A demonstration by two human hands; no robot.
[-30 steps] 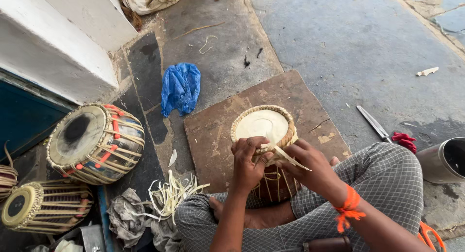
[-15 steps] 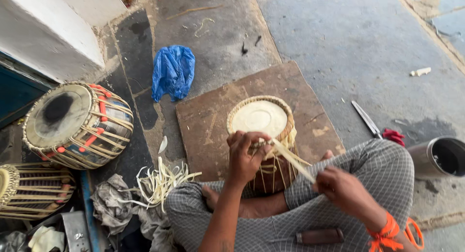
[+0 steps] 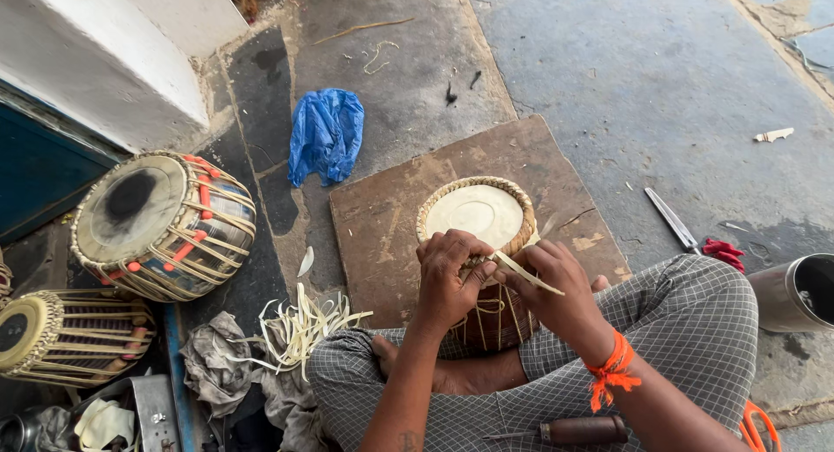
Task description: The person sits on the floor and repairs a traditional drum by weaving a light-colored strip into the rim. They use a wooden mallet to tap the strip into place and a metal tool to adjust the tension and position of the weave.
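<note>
In the centre of the frame, a little below the middle, a small hand drum (image 3: 476, 222) stands upright between the crossed legs of the seated person, on the lower edge of a brown wooden board (image 3: 382, 217). Its round head is pale cream and plain, with a braided tan rim around it, and the dark wooden body below carries pale straps that run down the side. The left hand (image 3: 447, 283) lies on the near rim of the drum with the fingers bent, pressing there and pinching the lacing. The right hand (image 3: 560, 287), with an orange thread at the wrist, is closed on a pale flat strap (image 3: 521, 271) that goes from the rim toward the lower right. At the left of the frame lie two finished drums: a large drum (image 3: 161, 226) with a black spot and orange pegs, and a smaller drum (image 3: 61, 335) below it. A heap of pale strap cuttings (image 3: 300, 330) lies at lower centre-left, and a crumpled blue plastic bag (image 3: 326, 135) above it.
</note>
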